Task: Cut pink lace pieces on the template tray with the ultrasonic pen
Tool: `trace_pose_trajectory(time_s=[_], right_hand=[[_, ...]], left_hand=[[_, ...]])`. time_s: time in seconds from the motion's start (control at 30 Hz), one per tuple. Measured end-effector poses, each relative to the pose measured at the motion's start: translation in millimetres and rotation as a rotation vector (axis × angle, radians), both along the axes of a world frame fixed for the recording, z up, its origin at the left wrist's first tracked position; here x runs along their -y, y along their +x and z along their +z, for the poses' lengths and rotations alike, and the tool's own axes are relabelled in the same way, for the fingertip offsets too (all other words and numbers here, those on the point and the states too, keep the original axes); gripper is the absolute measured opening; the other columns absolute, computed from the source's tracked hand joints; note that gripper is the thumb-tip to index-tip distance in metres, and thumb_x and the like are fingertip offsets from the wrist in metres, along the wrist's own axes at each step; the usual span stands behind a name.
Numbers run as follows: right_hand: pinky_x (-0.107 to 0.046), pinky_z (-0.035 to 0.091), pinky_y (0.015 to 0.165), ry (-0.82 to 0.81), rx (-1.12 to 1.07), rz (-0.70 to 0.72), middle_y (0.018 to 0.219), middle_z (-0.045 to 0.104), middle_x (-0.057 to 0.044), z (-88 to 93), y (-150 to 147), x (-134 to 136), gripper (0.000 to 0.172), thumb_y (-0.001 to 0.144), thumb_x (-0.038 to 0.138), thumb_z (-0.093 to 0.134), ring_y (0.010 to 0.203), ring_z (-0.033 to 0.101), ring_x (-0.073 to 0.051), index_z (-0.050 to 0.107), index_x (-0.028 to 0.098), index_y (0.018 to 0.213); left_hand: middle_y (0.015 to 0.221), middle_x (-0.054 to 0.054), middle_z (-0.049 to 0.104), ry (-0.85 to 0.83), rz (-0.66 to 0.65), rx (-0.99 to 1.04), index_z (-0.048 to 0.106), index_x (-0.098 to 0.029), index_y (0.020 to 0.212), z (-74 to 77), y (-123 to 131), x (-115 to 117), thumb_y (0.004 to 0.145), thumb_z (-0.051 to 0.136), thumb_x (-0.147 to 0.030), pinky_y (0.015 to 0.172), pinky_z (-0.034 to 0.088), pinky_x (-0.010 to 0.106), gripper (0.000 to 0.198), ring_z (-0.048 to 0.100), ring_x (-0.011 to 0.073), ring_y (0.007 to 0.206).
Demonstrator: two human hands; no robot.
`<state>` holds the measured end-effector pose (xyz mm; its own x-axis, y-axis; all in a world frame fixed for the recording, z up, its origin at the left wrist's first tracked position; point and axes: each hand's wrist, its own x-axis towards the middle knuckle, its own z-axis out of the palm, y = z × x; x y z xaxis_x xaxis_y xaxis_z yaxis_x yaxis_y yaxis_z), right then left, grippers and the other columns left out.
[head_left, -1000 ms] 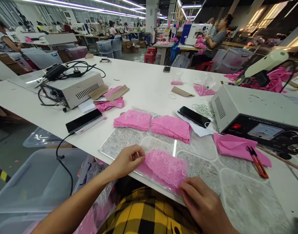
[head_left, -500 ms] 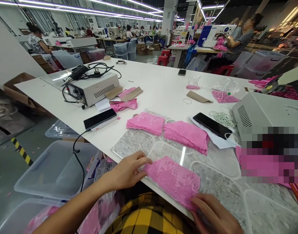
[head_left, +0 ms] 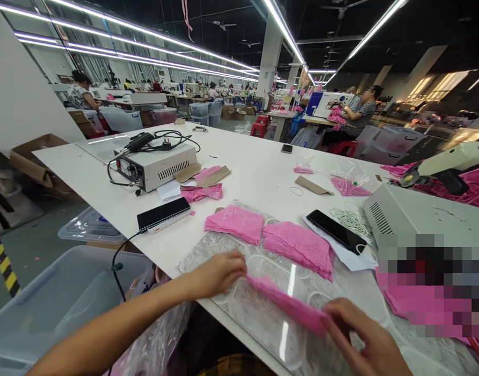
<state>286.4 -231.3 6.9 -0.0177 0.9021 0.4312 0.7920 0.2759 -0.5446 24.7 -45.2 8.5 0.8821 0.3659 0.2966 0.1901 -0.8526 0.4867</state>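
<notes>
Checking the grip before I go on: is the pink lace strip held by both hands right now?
Yes, the left hand pinches one end of the pink lace strip and the right hand grips the other.

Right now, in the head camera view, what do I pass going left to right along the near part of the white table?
Clear plastic bin → black phone on a white pad → left hand → pink lace strip held between both hands → right hand.
</notes>
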Motion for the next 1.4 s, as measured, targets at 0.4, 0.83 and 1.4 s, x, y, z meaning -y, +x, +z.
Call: trace_pose_trajectory(time_s=[0.4, 0.83, 1.4], right_hand=[[-0.029, 0.048, 0.067, 0.083, -0.06, -0.028, 0.081, 0.064, -0.004, 35.6, -12.4, -197.6, 0.015, 0.085, 0.027, 0.054, 0.07, 0.058, -0.015, 0.067, 0.022, 0.079], [-0.033, 0.05, 0.075, -0.158, 0.054, -0.17, 0.087, 0.071, -0.005, -8.3, 44.1, -135.2, 0.015, 0.08, 0.029, 0.06, 0.079, 0.064, -0.019, 0.071, 0.022, 0.087], [-0.033, 0.051, 0.077, -0.178, -0.034, -0.139, 0.091, 0.072, -0.005, -26.2, 53.5, -129.0, 0.024, 0.087, 0.031, 0.049, 0.085, 0.066, -0.019, 0.072, 0.024, 0.087]], left_hand=[[0.097, 0.008, 0.067, 0.16, 0.276, 0.108, 0.065, -0.017, 0.084, 39.2, -18.4, -152.2, 0.095, 0.046, -0.027, 0.079, 0.051, 0.028, 0.025, 0.063, 0.0179, 0.087], [0.105, 0.007, 0.066, 0.283, -0.044, -0.136, 0.07, -0.018, 0.094, 5.1, 65.9, -119.9, 0.095, 0.054, -0.021, 0.092, 0.05, 0.033, 0.016, 0.063, 0.0184, 0.098], [0.117, 0.009, 0.063, 0.27, -0.101, -0.312, 0.061, -0.016, 0.116, 11.4, 131.0, -118.1, 0.097, 0.058, -0.032, 0.088, 0.055, 0.041, 0.025, 0.063, 0.02, 0.1]])
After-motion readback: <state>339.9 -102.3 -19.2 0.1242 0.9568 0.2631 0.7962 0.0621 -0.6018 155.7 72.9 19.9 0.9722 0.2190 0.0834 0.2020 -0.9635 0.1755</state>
